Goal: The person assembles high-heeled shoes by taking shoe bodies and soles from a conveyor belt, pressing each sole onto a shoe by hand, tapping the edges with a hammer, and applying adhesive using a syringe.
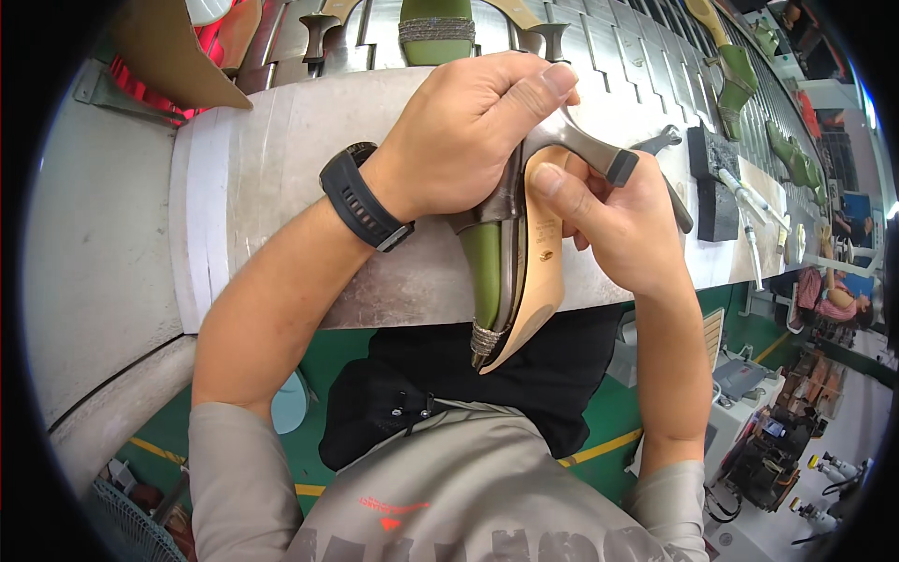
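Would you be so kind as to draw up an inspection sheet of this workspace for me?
Surface: pale work surface, with scuffs and stains.
Job's things: one green high-heeled shoe, toe pointing down toward the person; its tan sole is exposed and its dark heel points right.
Clutter: wrench, black block and slim pen-like tools, right of the hands.
Left hand: wrapped around the shoe's back part; black watch on the wrist.
Right hand: holds the shoe below the heel, thumb on the sole.
Cables: nothing seen near the hands.
Surroundings: metal slatted conveyor with more green shoes; green floor with yellow lines.
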Action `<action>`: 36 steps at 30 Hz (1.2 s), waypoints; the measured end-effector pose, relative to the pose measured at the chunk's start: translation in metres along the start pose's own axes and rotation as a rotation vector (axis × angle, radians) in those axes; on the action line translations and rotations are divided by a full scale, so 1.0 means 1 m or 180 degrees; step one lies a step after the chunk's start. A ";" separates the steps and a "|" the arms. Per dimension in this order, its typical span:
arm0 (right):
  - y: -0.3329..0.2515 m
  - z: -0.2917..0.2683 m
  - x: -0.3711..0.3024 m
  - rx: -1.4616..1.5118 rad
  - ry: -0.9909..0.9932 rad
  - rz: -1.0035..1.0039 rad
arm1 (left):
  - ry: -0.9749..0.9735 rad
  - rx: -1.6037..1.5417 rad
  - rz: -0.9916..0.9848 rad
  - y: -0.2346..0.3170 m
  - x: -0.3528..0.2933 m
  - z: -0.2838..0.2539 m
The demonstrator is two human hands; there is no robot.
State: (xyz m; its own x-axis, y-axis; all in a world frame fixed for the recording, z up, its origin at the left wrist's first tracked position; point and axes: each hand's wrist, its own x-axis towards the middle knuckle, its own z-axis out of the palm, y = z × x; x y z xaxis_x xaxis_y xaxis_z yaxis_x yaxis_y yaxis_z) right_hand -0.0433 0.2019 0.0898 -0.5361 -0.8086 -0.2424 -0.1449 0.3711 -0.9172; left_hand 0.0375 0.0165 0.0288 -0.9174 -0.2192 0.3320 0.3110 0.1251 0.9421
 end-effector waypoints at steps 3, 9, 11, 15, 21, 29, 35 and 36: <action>-0.002 0.006 0.000 0.0024 0.0105 -0.0120 | 0.0076 0.0092 0.0067 -0.001 0.000 0.001; 0.003 0.010 0.003 -0.0194 0.0267 -0.0092 | 0.0255 0.0275 0.0165 0.001 -0.001 0.003; 0.005 0.011 0.003 -0.0318 0.0273 -0.0096 | 0.0279 0.0320 0.0154 0.004 -0.001 0.003; 0.007 0.023 -0.001 -0.0461 0.0623 -0.0329 | 0.0215 0.0411 -0.0057 0.005 -0.001 0.004; 0.007 0.009 -0.004 0.0082 0.0212 -0.0353 | 0.0230 0.0211 0.0137 -0.002 -0.002 0.004; 0.003 0.006 -0.006 -0.0259 0.0103 -0.0108 | 0.0461 0.0224 0.0205 -0.002 -0.001 0.008; 0.000 0.021 -0.003 0.0163 0.0320 -0.0155 | 0.0510 0.0490 0.0068 0.003 0.000 0.008; 0.002 0.019 0.000 0.0159 0.0332 -0.0159 | 0.0475 0.0478 0.0003 0.005 -0.001 0.008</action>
State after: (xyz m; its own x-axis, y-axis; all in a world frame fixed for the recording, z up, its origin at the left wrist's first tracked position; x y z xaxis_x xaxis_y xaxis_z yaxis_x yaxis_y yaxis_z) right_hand -0.0273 0.1941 0.0820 -0.6133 -0.7725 -0.1643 -0.1333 0.3063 -0.9426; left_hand 0.0376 0.0251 0.0325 -0.8667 -0.3587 0.3467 0.2612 0.2658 0.9280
